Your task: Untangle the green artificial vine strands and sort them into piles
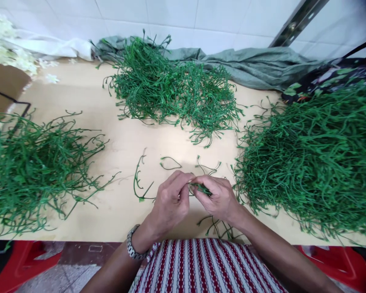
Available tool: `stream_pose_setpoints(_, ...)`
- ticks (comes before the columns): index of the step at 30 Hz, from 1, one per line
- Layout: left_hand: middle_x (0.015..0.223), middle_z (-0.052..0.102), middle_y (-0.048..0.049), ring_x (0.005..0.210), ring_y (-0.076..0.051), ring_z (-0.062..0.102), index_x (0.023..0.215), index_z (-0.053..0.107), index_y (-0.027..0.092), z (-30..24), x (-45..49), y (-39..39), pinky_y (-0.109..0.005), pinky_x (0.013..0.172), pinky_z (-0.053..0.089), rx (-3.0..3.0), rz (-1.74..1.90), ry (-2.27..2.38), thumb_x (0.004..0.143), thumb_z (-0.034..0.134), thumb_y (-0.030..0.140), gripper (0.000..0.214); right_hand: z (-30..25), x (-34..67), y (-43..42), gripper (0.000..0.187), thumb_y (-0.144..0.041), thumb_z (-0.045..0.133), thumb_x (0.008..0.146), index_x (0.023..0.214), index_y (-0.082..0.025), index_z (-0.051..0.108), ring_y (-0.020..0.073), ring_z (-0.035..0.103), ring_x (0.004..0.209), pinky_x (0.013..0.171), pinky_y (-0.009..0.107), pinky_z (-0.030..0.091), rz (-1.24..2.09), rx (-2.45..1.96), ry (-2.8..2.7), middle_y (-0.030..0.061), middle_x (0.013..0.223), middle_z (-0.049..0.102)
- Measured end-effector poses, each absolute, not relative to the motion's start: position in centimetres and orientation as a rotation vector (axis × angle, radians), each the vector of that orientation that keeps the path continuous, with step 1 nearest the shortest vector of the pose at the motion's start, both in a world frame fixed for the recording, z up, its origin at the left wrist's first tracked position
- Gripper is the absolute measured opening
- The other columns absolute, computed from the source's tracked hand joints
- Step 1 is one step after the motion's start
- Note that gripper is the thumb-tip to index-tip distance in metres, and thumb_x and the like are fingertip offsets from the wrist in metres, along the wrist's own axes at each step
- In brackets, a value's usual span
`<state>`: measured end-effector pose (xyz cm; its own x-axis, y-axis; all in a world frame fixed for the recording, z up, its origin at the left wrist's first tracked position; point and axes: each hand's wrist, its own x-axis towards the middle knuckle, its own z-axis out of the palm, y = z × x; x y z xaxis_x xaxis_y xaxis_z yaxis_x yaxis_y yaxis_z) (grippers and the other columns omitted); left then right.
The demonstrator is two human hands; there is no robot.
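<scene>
My left hand (171,201) and my right hand (218,197) meet over the near middle of the pale wooden table (88,101). Both pinch a small bunch of green plastic stems (201,188) between their fingertips. More strands of that bunch trail below my right wrist, toward the table's front edge. A metal watch (133,244) sits on my left wrist. Loose single stems (140,179) lie just left of and beyond my hands.
Three heaps of green plastic stems ring the table: left (30,171), back middle (171,89), right (317,158). A grey-green cloth (256,65) lies along the tiled wall. White artificial flowers (6,44) and a brown box (3,85) sit far left. Red stools (24,264) stand below.
</scene>
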<state>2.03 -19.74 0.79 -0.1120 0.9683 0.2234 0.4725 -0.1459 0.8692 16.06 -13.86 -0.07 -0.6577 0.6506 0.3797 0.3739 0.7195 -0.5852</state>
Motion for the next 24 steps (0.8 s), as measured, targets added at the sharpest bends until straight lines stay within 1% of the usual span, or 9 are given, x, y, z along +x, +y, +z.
stream_pose_setpoints(4, 0.076, 0.056, -0.0054, 0.069, -0.014, 0.051, 0.086, 0.058, 0.014, 1.2, 1.7, -19.7, -0.026, 0.061, 0.044, 1.802, 1.041, 1.635, 0.079, 0.039, 0.004, 0.022, 0.3, 16.4, -13.5, 0.012, -0.015, 0.048, 0.076, 0.083, -0.016, 0.057, 0.0107, 0.058, 0.055, 0.055, 0.022, 0.044, 0.584, -0.748, -2.424, 0.0001, 0.067, 0.065)
stream_pose_setpoints(7, 0.071, 0.054, -0.0058, 0.065, -0.014, 0.05, 0.078, 0.059, 0.012, 1.3, 1.6, -19.8, -0.026, 0.058, 0.042, 1.896, 0.925, 1.64, 0.077, 0.039, 0.004, 0.022, 0.5, 16.7, -13.3, 0.011, -0.015, 0.048, 0.075, 0.082, -0.016, 0.057, 0.0105, 0.056, 0.054, 0.054, 0.022, 0.042, 0.518, -0.702, -2.492, -0.0002, 0.065, 0.063)
stream_pose_setpoints(12, 0.057, 0.046, -0.0004, 0.054, -0.012, 0.042, 0.067, 0.057, 0.014, 1.1, 1.2, -20.0, -0.025, 0.05, 0.032, 2.033, 0.786, 1.635, 0.073, 0.039, 0.004, 0.021, 1.0, 17.1, -13.1, 0.01, -0.016, 0.045, 0.076, 0.079, -0.016, 0.055, 0.011, 0.052, 0.053, 0.052, 0.024, 0.036, 0.45, -0.634, -2.691, -0.0011, 0.061, 0.059)
stream_pose_setpoints(17, 0.049, 0.038, 0.0018, 0.047, -0.011, 0.031, 0.053, 0.048, 0.017, 0.7, 0.9, -20.1, -0.027, 0.046, 0.022, 2.175, 0.719, 1.598, 0.064, 0.04, 0.005, 0.018, 2.0, 17.1, -13.0, 0.007, -0.016, 0.046, 0.075, 0.073, -0.016, 0.052, 0.012, 0.047, 0.05, 0.049, 0.027, 0.031, 0.36, -0.542, -2.911, -0.001, 0.057, 0.055)
stream_pose_setpoints(20, 0.048, 0.04, 0.0015, 0.046, -0.012, 0.029, 0.053, 0.047, 0.018, 0.7, 0.9, -20.3, -0.028, 0.045, 0.019, 2.261, 0.647, 1.506, 0.057, 0.039, 0.004, 0.017, 2.5, 17.0, -12.8, 0.004, -0.015, 0.049, 0.072, 0.074, -0.015, 0.052, 0.012, 0.046, 0.049, 0.048, 0.027, 0.031, 0.386, -0.406, -3.022, -0.0007, 0.058, 0.056)
stream_pose_setpoints(24, 0.05, 0.044, 0.0005, 0.047, -0.012, 0.03, 0.053, 0.049, 0.017, 1.1, 0.2, -20.2, -0.028, 0.046, 0.02, 2.301, 0.563, 1.358, 0.053, 0.039, 0.004, 0.016, 2.8, 17.1, -12.2, 0.005, -0.012, 0.054, 0.07, 0.074, -0.015, 0.054, 0.0103, 0.044, 0.045, 0.044, 0.026, 0.027, 0.495, -0.251, -3.136, -0.0009, 0.056, 0.056)
